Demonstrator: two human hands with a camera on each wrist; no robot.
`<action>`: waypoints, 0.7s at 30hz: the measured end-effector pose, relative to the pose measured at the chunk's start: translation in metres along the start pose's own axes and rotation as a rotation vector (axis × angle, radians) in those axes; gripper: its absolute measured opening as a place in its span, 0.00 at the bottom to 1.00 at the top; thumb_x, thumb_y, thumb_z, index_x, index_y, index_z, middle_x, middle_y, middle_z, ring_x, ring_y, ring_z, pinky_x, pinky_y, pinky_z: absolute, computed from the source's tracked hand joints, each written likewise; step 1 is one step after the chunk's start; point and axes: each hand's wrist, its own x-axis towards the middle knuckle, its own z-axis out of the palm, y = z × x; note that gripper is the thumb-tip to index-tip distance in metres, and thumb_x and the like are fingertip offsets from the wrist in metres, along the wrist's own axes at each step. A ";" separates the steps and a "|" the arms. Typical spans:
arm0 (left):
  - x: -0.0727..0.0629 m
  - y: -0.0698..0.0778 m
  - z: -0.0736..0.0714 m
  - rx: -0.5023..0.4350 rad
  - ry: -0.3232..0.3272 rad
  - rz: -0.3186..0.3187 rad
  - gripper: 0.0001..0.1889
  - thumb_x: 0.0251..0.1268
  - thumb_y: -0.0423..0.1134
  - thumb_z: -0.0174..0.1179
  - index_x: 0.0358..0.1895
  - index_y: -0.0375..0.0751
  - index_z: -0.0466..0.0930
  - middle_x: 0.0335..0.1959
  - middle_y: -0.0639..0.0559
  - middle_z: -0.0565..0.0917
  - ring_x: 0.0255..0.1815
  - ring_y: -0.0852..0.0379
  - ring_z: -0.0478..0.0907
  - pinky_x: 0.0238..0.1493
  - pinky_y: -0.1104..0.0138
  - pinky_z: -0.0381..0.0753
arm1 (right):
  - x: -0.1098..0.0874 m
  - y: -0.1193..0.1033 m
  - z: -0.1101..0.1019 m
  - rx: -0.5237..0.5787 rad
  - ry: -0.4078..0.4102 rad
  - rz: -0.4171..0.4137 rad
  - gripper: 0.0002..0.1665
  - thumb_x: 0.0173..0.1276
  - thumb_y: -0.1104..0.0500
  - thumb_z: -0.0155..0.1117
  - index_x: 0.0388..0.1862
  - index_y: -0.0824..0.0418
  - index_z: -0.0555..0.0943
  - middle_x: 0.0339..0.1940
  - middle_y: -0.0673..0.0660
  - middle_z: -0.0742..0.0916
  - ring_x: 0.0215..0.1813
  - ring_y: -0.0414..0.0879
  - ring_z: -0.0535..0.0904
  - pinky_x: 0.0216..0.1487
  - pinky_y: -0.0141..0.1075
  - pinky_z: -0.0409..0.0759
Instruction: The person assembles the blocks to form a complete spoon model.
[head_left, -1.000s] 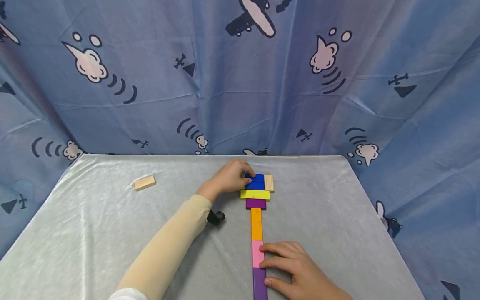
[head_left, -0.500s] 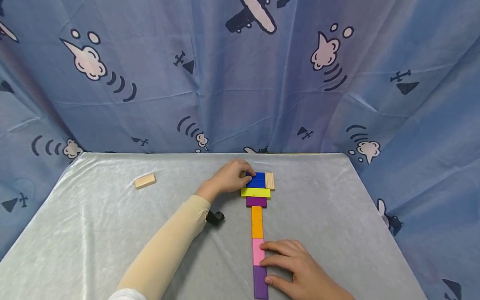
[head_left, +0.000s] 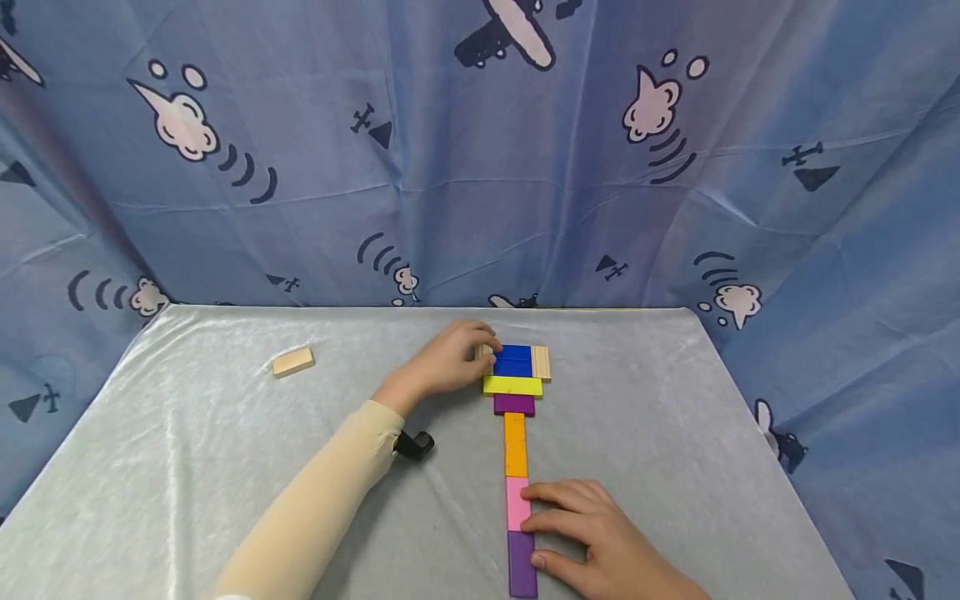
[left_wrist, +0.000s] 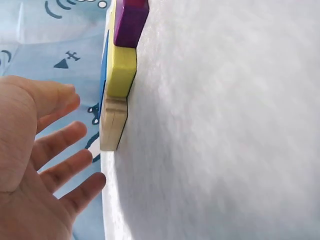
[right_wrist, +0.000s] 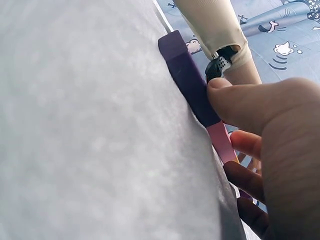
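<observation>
Flat wooden blocks lie in a column on the cloth in the head view. At its far end, two blue blocks (head_left: 513, 362) sit between plain wood blocks, the left one (left_wrist: 114, 125) partly behind my left hand (head_left: 450, 358). That hand's fingers are loosely spread beside the plain wood and hold nothing. Nearer come a yellow block (head_left: 513, 386), a magenta block (head_left: 514, 405), an orange block (head_left: 515, 444), a pink block (head_left: 517, 504) and a purple block (head_left: 522, 564). My right hand (head_left: 600, 533) rests relaxed fingertips along the right edges of the pink and purple blocks.
A single plain wood block (head_left: 292, 362) lies apart at the back left. White plush cloth (head_left: 675, 450) covers the table. Behind its far edge hangs a blue curtain (head_left: 465, 233) printed with planes and clouds. A dark wrist device (head_left: 415, 446) sticks out from the left sleeve.
My left hand has drawn back a little to the left from the blue blocks, uncovering more of the left plain wood. The right hand stays in place.
</observation>
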 end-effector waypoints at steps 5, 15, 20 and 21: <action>-0.018 -0.005 -0.006 0.016 0.038 -0.007 0.14 0.81 0.39 0.64 0.61 0.40 0.89 0.70 0.41 0.82 0.76 0.42 0.72 0.81 0.50 0.67 | 0.000 -0.002 -0.002 -0.012 0.002 -0.034 0.15 0.78 0.43 0.73 0.60 0.27 0.86 0.70 0.37 0.83 0.66 0.39 0.79 0.63 0.47 0.79; -0.069 -0.029 -0.023 0.020 0.161 -0.088 0.16 0.78 0.37 0.67 0.63 0.39 0.87 0.71 0.41 0.81 0.76 0.40 0.72 0.80 0.47 0.68 | 0.000 0.000 0.000 -0.011 0.010 -0.024 0.15 0.77 0.41 0.74 0.59 0.26 0.86 0.71 0.36 0.82 0.67 0.38 0.78 0.63 0.46 0.79; -0.099 -0.042 -0.044 -0.003 0.226 -0.145 0.16 0.78 0.36 0.67 0.64 0.38 0.87 0.71 0.39 0.81 0.76 0.37 0.71 0.79 0.43 0.66 | 0.001 -0.002 -0.001 -0.012 0.003 -0.022 0.15 0.77 0.41 0.74 0.59 0.26 0.86 0.70 0.37 0.83 0.65 0.39 0.79 0.62 0.46 0.80; -0.106 -0.045 -0.049 -0.004 0.240 -0.158 0.17 0.78 0.36 0.67 0.64 0.37 0.86 0.71 0.38 0.80 0.76 0.36 0.71 0.79 0.42 0.66 | 0.001 -0.002 -0.001 -0.014 0.004 -0.029 0.15 0.77 0.42 0.74 0.59 0.27 0.86 0.70 0.37 0.83 0.65 0.39 0.79 0.62 0.46 0.80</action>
